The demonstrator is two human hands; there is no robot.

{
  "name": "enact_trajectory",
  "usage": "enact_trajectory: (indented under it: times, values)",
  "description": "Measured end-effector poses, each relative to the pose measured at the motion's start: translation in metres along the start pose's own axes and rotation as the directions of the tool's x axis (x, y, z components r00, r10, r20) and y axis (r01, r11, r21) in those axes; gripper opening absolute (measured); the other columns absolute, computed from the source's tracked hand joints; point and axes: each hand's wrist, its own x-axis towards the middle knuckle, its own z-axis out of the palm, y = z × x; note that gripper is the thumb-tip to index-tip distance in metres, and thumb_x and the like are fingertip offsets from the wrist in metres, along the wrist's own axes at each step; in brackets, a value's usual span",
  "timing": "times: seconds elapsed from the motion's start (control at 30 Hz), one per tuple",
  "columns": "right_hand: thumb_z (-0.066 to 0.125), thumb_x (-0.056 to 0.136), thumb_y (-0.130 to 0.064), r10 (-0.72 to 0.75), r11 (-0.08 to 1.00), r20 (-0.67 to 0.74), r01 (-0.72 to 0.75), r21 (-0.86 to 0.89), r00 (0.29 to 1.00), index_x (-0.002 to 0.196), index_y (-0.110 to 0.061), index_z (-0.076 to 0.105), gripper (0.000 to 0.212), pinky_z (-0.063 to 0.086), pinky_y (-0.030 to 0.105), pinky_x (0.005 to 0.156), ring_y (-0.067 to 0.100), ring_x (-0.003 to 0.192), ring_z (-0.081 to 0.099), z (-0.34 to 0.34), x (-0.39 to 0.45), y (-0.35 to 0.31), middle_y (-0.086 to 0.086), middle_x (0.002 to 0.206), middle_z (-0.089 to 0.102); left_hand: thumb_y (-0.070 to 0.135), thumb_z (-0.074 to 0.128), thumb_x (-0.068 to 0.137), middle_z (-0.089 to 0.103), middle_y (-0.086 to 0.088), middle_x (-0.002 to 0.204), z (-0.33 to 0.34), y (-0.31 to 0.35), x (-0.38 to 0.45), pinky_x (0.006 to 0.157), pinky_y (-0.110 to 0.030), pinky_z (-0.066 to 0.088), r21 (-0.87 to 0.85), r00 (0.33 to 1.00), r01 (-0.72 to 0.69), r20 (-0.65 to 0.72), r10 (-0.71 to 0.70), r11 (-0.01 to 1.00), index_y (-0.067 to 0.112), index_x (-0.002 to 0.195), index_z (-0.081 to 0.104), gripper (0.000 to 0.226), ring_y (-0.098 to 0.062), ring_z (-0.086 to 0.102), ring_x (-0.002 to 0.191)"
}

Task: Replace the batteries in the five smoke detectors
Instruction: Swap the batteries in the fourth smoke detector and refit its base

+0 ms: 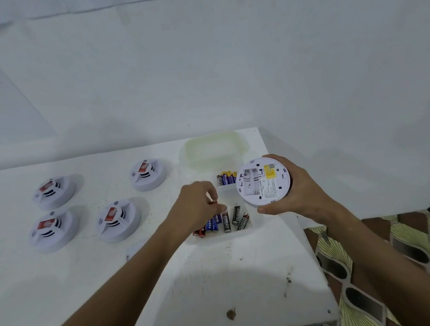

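My right hand (pixel 301 194) grips a white smoke detector (pixel 263 182) above the table's right side, its back with a yellow label and open battery bay facing me. My left hand (pixel 197 206) hovers over a clear tray (pixel 252 231) of loose batteries (pixel 226 222), its fingers curled and pinching a small battery (pixel 214 201). Behind it, a second clear tray (pixel 225 188) holds blue and yellow batteries (pixel 226 178). Several more white detectors lie face up on the left, among them one (pixel 54 191) at the far left and one (pixel 118 219) nearer the middle.
A clear plastic lid or box (pixel 214 149) lies at the back right of the white table (pixel 220 280). A small white cover piece (pixel 135 249) peeks out beside my left forearm. The table's right edge drops to a patterned floor (pixel 401 250). A white wall stands behind.
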Motion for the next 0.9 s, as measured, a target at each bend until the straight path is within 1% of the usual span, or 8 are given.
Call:
enact_trajectory:
  times: [0.1,0.23,0.37,0.5,0.63,0.73,0.83,0.9]
  values:
    - [0.093,0.053,0.004,0.002,1.0,-0.003,-0.002,0.01,1.0,0.124,-0.03,0.053,0.088,0.053,0.017,0.08,0.001,0.107,0.061,0.002,0.001,0.0,-0.019,0.112,0.066,0.035,0.081,0.075,0.062,0.002,0.081,0.008,-0.003,0.002,0.049,-0.02,0.042,0.04,0.999,0.007,0.04,-0.009,0.999,0.021,0.085,0.059,0.028,-0.008,0.059,0.064]
    - [0.093,0.052,0.001,0.002,1.0,0.003,-0.002,0.014,1.0,0.125,-0.028,0.053,0.088,0.052,0.015,0.08,0.0,0.107,0.06,0.002,0.003,0.0,-0.021,0.113,0.066,0.032,0.075,0.082,0.068,-0.004,0.085,0.014,-0.002,0.002,0.057,-0.031,0.055,0.117,0.998,-0.017,0.055,0.01,0.993,0.017,0.091,0.065,0.02,-0.021,0.066,0.071]
    - [0.092,0.053,0.003,-0.002,1.0,0.013,0.002,0.011,1.0,0.124,-0.029,0.053,0.087,0.052,0.016,0.08,-0.001,0.107,0.061,0.002,0.006,0.0,-0.022,0.112,0.066,0.035,0.069,0.087,0.068,-0.002,0.092,0.01,-0.005,0.001,0.058,-0.021,0.046,0.16,0.999,-0.046,0.01,0.045,0.986,0.016,0.101,0.069,0.024,-0.015,0.063,0.072]
    - [0.091,0.05,-0.004,0.009,1.0,0.016,-0.009,0.026,1.0,0.127,-0.028,0.053,0.089,0.054,0.019,0.082,0.003,0.109,0.061,0.001,0.009,0.001,-0.018,0.115,0.066,0.034,0.063,0.091,0.068,0.001,0.085,-0.01,0.0,0.012,0.05,-0.013,0.037,0.102,0.991,-0.072,-0.102,0.083,0.992,0.018,0.094,0.069,0.018,-0.004,0.059,0.058]
    - [0.091,0.049,-0.009,0.022,0.999,0.002,-0.022,0.032,1.0,0.131,-0.024,0.052,0.092,0.056,0.028,0.087,0.009,0.114,0.06,-0.002,0.012,0.003,-0.01,0.12,0.065,0.031,0.063,0.091,0.068,-0.001,0.088,-0.023,0.003,0.04,0.047,-0.015,0.039,0.078,0.981,-0.093,-0.161,0.104,0.993,0.015,0.096,0.069,0.019,-0.014,0.062,0.065]
    - [0.093,0.048,-0.016,0.032,0.999,-0.021,-0.031,0.021,0.999,0.133,-0.023,0.05,0.095,0.055,0.033,0.093,0.013,0.118,0.059,-0.007,0.012,0.008,-0.007,0.124,0.063,0.03,0.065,0.09,0.069,-0.006,0.103,-0.021,0.0,0.065,0.062,-0.02,0.044,0.087,0.993,-0.071,-0.085,0.078,0.994,0.014,0.109,0.067,0.025,-0.016,0.061,0.079]
    - [0.093,0.045,-0.025,0.046,0.999,-0.04,-0.045,0.011,0.998,0.133,-0.024,0.05,0.098,0.053,0.035,0.094,0.016,0.119,0.058,-0.013,0.01,0.013,-0.005,0.126,0.063,0.035,0.064,0.09,0.061,-0.007,0.126,-0.012,-0.003,0.088,0.089,-0.028,0.046,0.207,0.995,-0.064,0.092,0.046,0.976,0.016,0.127,0.059,0.041,-0.022,0.059,0.107]
    - [0.094,0.046,-0.022,0.051,0.999,-0.047,-0.051,0.003,0.998,0.132,-0.027,0.051,0.096,0.054,0.03,0.092,0.013,0.118,0.058,-0.015,0.01,0.015,-0.009,0.124,0.063,0.038,0.063,0.091,0.054,-0.006,0.137,-0.007,-0.005,0.097,0.1,-0.033,0.042,0.262,0.981,-0.07,0.194,0.019,0.962,0.016,0.135,0.053,0.051,-0.024,0.054,0.121]
